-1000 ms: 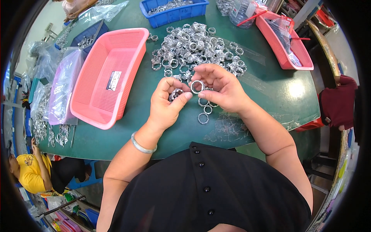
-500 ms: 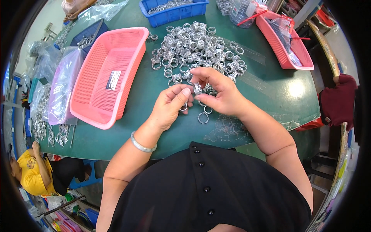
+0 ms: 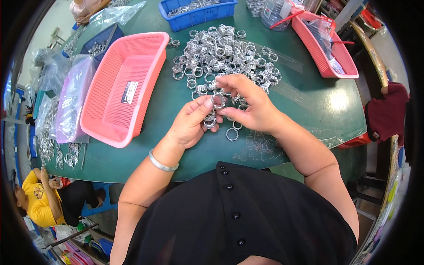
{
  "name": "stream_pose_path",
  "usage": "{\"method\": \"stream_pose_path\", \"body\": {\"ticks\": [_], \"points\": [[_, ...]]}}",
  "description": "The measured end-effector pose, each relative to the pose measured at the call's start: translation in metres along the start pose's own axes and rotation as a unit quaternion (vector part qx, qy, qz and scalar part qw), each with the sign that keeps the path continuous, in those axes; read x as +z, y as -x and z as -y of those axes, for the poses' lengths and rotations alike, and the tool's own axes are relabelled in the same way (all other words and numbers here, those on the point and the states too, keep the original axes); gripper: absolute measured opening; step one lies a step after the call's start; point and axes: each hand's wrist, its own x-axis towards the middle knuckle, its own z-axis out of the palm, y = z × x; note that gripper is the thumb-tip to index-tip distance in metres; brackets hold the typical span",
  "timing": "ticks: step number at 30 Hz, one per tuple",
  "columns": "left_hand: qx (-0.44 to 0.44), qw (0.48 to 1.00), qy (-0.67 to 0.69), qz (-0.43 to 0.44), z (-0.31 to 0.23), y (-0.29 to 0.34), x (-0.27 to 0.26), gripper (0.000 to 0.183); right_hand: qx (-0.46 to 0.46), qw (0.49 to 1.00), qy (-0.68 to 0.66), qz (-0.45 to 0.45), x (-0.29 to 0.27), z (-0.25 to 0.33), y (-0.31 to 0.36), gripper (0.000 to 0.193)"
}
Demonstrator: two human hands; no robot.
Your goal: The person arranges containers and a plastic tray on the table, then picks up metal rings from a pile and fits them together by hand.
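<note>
My left hand [image 3: 192, 120] is closed, with its thumb and fingers pinching ornate silver-coloured rings [image 3: 210, 119]. One ring [image 3: 218, 102] stands out at its fingertips. Close beside it on the right is my right hand [image 3: 249, 105], its fingers curved and its thumb apart from them. The thumb tip comes very near the held rings; whether it touches them I cannot tell. Just past both hands lies a big heap of similar silver rings [image 3: 221, 53]. A few loose rings [image 3: 232, 134] lie on the green table [image 3: 190, 161] below my right hand.
An upright-sided pink mesh basket [image 3: 119, 90] stands left of the heap, a blue bin [image 3: 198, 15] behind it. At right is another pink basket [image 3: 316, 48] with bags, near a clear plastic jug [image 3: 276, 17]. Plastic bags [image 3: 73, 97] crowd the left edge; a person in yellow [image 3: 42, 198] sits there.
A ring between my hands has shifted left, from my right fingertips to my left ones. My right hand has moved slightly up and left. More ring shows in my left hand.
</note>
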Motion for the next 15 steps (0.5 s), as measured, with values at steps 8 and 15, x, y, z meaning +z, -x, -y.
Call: {"method": "stream_pose_path", "body": {"ticks": [8,15], "points": [[-0.005,0.994,0.102,0.041,-0.001,-0.002,-0.010,0.029,-0.024,0.995,0.098,-0.024,-0.011,-0.011,-0.002,0.038],[0.033,0.984,0.168,0.049,-0.010,-0.002,-0.009,0.037,-0.024,0.964,0.221,0.143,-0.022,-0.007,-0.001,0.016]]}}
